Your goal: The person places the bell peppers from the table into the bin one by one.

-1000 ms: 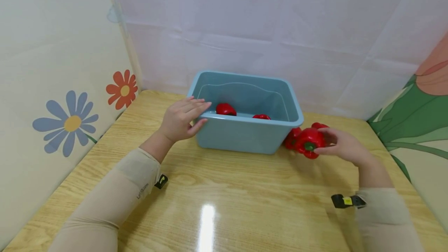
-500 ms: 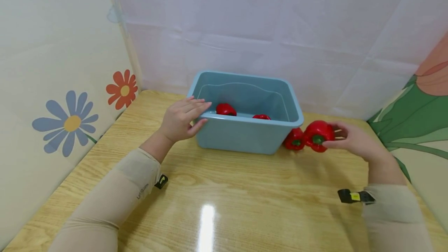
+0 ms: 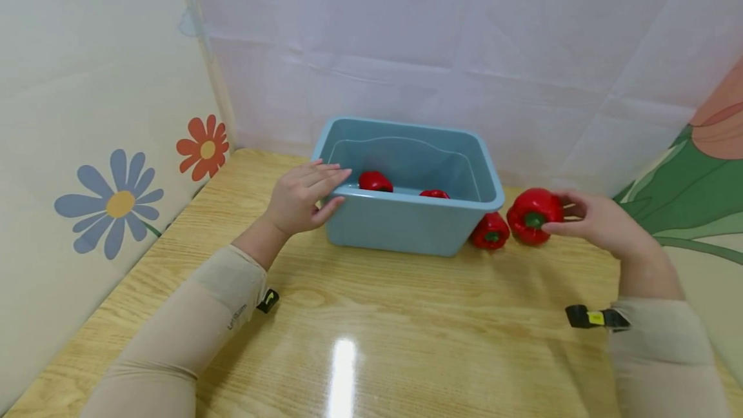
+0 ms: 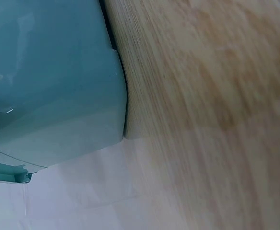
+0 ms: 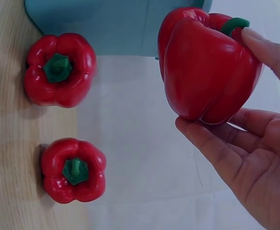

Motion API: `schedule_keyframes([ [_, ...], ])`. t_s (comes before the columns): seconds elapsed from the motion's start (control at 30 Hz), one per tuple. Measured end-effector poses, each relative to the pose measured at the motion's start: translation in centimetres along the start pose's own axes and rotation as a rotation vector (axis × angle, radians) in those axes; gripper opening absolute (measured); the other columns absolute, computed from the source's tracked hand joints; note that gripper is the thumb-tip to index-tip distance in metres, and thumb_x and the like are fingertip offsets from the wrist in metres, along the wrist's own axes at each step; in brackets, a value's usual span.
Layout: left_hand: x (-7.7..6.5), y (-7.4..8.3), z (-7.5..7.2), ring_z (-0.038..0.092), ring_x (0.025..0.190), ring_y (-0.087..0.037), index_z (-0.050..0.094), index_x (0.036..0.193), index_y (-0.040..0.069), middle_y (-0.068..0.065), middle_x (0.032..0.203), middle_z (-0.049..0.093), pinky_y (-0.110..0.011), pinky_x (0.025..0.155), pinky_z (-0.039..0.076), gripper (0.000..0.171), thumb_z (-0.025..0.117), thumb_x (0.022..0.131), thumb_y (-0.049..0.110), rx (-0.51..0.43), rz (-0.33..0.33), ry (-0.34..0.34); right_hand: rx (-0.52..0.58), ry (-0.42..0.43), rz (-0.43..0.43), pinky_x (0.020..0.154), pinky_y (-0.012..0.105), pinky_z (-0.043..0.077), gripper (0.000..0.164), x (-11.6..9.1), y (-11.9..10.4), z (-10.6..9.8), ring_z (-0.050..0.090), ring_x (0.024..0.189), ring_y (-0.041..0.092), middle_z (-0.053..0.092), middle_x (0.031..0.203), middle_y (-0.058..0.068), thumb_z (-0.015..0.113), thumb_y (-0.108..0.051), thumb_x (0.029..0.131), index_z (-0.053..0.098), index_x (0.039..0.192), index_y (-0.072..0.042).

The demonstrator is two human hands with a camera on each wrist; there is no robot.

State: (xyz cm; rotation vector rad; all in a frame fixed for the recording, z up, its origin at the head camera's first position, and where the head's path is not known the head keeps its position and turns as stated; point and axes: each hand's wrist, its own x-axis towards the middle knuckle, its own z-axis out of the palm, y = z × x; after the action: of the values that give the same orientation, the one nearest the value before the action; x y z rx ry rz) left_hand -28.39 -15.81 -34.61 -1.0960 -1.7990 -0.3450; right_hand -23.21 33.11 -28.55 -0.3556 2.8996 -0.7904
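Observation:
My right hand [image 3: 606, 221] holds a red bell pepper [image 3: 534, 217] with a green stem, raised above the table. In the right wrist view, the thumb touches that pepper near its stem while the fingertips [image 5: 195, 129] support its lower end. Fairly straight, the fingers of my left hand [image 3: 303, 197] rest across the front left rim of a light blue bin [image 3: 400, 224], the thumb against its front wall. A second bell pepper [image 3: 490, 231] sits beside the bin's right end. Another pepper [image 5: 74, 170] stands farther along, hidden in the head view behind the held one.
Inside the bin lie two red peppers, one to the left [image 3: 375, 181] and one to the right [image 3: 434, 193], partly hidden by the front wall. A pale wall covering [image 3: 406, 50] rises close behind the bin. Wood-grained tabletop [image 3: 406, 315] stretches in front.
My right hand has moved right and slightly up with its pepper, opening a gap from the pepper beside the bin. The left hand and the bin have stayed in place.

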Motion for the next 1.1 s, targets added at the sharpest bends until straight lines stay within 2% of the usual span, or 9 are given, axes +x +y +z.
schedule_keyframes([
  [0.37,0.0,0.0,0.1,0.064,0.098,-0.025,0.064,0.115,0.006,-0.012,0.104,0.067,-0.042,0.092,0.045,0.045,0.065,0.074,0.025,0.002,0.0,0.003,-0.005,0.041,0.02,0.085,0.054,0.044,0.077,0.0,-0.4,-1.2,0.047,0.112,0.038,0.048,0.126,0.022,0.063,-0.045,0.081,0.034,0.138,-0.002],
  [0.53,0.0,0.0,0.1,0.064,0.097,-0.026,0.065,0.113,0.005,-0.013,0.103,0.067,-0.042,0.092,0.045,0.045,0.067,0.072,0.023,0.0,-0.003,0.006,-0.004,0.043,0.027,0.086,0.057,0.042,0.079,0.1,-0.8,-1.7,0.045,0.113,0.039,0.046,0.128,0.023,0.062,-0.047,0.081,0.032,0.139,-0.003],
  [1.1,-0.1,-0.1,0.1,0.063,0.098,-0.025,0.063,0.117,0.007,-0.013,0.104,0.067,-0.043,0.091,0.046,0.046,0.065,0.075,0.025,-0.003,0.004,0.007,0.03,0.046,0.023,0.088,0.061,0.038,0.08,1.0,-2.5,-2.8,0.041,0.116,0.039,0.043,0.13,0.021,0.062,-0.047,0.081,0.029,0.141,-0.005],
])
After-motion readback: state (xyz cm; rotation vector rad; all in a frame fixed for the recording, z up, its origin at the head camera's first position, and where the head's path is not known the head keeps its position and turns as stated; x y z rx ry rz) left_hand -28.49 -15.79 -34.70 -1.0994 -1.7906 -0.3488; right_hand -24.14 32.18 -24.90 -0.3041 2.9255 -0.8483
